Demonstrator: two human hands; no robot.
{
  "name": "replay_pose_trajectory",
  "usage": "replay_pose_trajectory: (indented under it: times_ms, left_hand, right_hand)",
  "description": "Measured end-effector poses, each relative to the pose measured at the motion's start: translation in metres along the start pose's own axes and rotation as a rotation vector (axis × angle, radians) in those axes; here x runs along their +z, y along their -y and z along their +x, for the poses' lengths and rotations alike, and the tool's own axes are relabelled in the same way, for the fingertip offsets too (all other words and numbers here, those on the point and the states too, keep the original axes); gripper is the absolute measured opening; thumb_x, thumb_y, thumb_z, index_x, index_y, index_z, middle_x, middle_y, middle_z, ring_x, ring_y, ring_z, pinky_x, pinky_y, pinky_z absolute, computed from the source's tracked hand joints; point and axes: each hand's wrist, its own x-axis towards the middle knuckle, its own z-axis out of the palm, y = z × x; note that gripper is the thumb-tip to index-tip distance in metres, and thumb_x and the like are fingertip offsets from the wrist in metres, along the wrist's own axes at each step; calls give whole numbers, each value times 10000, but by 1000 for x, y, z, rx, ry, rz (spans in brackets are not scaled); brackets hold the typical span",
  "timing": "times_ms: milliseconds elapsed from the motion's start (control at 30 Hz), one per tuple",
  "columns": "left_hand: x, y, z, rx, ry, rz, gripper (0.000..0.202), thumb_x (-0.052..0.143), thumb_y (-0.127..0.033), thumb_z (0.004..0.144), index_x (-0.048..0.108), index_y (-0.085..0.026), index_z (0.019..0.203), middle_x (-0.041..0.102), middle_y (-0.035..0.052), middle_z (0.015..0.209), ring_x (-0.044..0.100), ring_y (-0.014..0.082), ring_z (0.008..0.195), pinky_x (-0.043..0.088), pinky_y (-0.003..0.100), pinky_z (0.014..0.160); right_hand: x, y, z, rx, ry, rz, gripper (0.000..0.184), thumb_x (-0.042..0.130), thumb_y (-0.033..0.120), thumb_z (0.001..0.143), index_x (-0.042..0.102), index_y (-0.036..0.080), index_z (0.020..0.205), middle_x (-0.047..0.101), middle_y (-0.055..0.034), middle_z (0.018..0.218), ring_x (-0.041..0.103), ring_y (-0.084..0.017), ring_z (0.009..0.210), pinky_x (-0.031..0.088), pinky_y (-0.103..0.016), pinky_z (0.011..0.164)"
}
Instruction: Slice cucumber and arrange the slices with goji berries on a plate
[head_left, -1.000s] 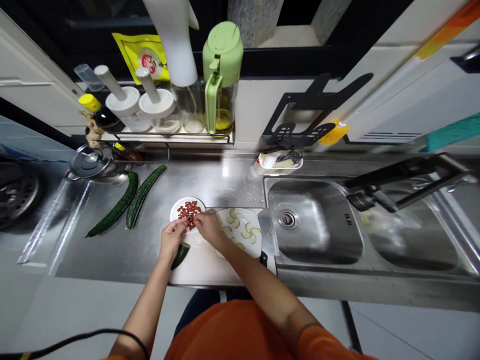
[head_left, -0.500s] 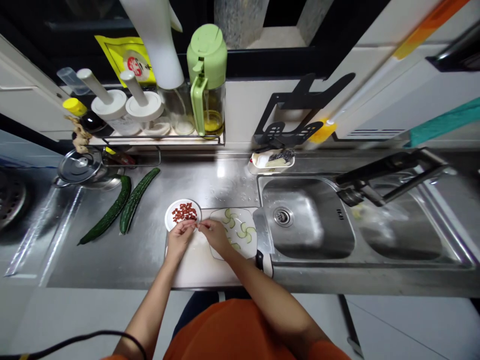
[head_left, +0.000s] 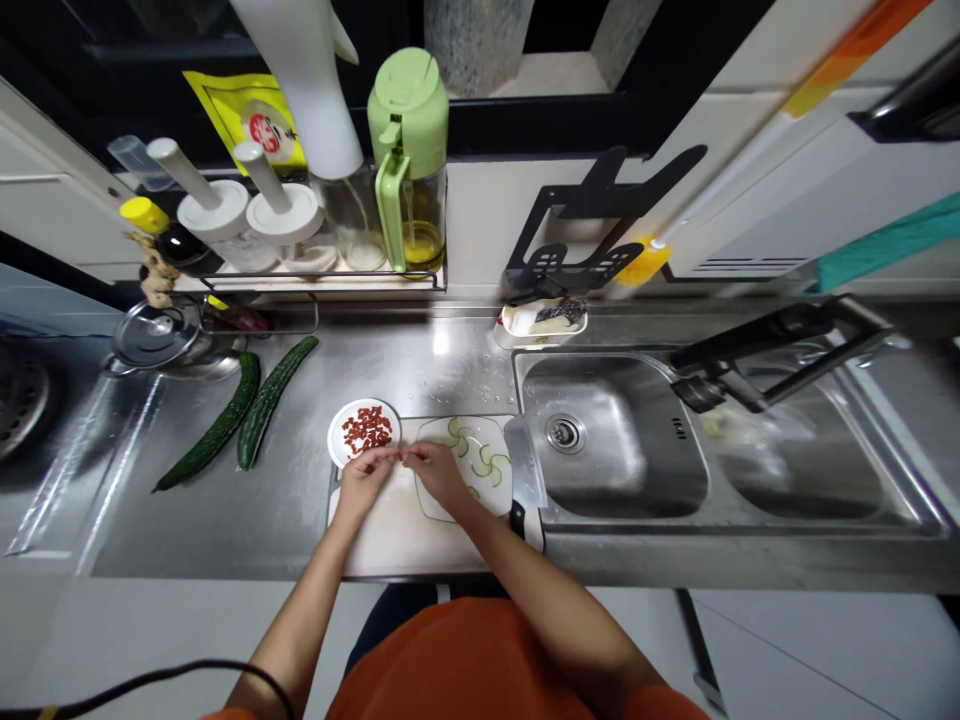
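Observation:
A small white dish (head_left: 337,448) heaped with red bits stands at the far left corner of a white cutting board (head_left: 397,540). My left hand (head_left: 363,480) and my right hand (head_left: 436,473) meet just below the dish, fingertips pinched together over the board. What they pinch is too small to make out. To the right of my right hand lies a white plate (head_left: 499,435) carrying curved cucumber slices (head_left: 487,462). My forearms cover the middle of the board.
Two whole cucumbers (head_left: 241,412) lie on the steel counter to the left, by a pot lid (head_left: 154,336). A rack (head_left: 300,280) of bottles and jars lines the back wall. A double sink (head_left: 615,440) with faucet (head_left: 772,350) sits right; a knife blade (head_left: 523,470) rests beside the plate.
Both hands drew back from over the dish of red bits to just below it, fingertips meeting. The cucumber end seen under my left hand a second ago is hidden.

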Motion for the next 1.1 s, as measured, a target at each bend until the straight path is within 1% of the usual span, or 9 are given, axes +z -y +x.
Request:
replay_pose_trajectory:
  times_ms: [233,400,500,600,733,833,967,1033,1100]
  left_hand:
    - [8,-10,3,-53,19,-34,265,689,-367,636,709,-171,814,697,40,725,596,138,630,453,243,619]
    - [21,-10,9,-85,32,-82,272,696,-363,625,695,-165,811,687,28,710,585,119,607,439,227,599]
    - [32,-7,13,-107,48,-103,287,706,-362,620,682,-156,817,659,9,651,554,100,555,412,210,549]
    - [43,-7,16,-121,73,-109,290,716,-350,612,679,-148,817,648,4,644,541,90,546,393,197,529]
    - [53,-8,21,-112,140,-94,302,691,-355,647,683,-144,864,655,8,673,541,85,561,389,188,530]
    - [58,-8,24,-97,162,-54,316,666,-379,675,691,-151,892,669,16,709,545,89,569,392,190,526]
    - [66,-8,29,-71,188,12,338,654,-402,690,694,-161,925,666,11,686,536,92,542,385,193,507]
    - [69,-8,31,-62,180,66,336,640,-407,704,693,-165,932,658,5,664,524,91,520,376,193,492]
    - [70,-7,33,-11,140,161,312,622,-400,725,692,-173,927,661,5,675,539,100,542,391,199,511]
  right_hand:
    - [-11,-4,-2,-11,21,-36,178,526,222,759,646,174,637,575,25,564,497,-108,553,352,-213,530]
    - [-26,-2,-8,-51,-61,-95,125,549,236,766,663,191,739,643,-3,708,554,-142,697,397,-254,675]
    - [-33,-6,-11,-142,-149,-226,73,592,232,744,653,201,769,654,-10,766,555,-166,785,388,-292,769]
    - [-39,-11,-12,-199,-200,-326,63,591,223,751,649,201,763,663,-16,789,553,-178,822,382,-309,805]
    - [-51,-13,-10,-157,-192,-338,114,558,220,779,672,214,772,675,-13,776,566,-170,786,405,-294,774]
    - [-61,-13,-8,-132,-203,-338,135,553,210,781,688,220,785,683,-13,781,577,-164,761,415,-284,751]
    - [-70,-15,-4,-121,-215,-351,144,554,207,779,696,228,784,690,-6,778,584,-163,745,416,-279,742]
    - [-73,-18,-3,-116,-217,-360,151,550,204,778,698,232,777,692,-1,777,587,-159,736,416,-271,727]
    - [-78,-20,-1,-109,-221,-372,158,542,212,783,699,231,769,691,-1,769,588,-156,723,415,-263,703]
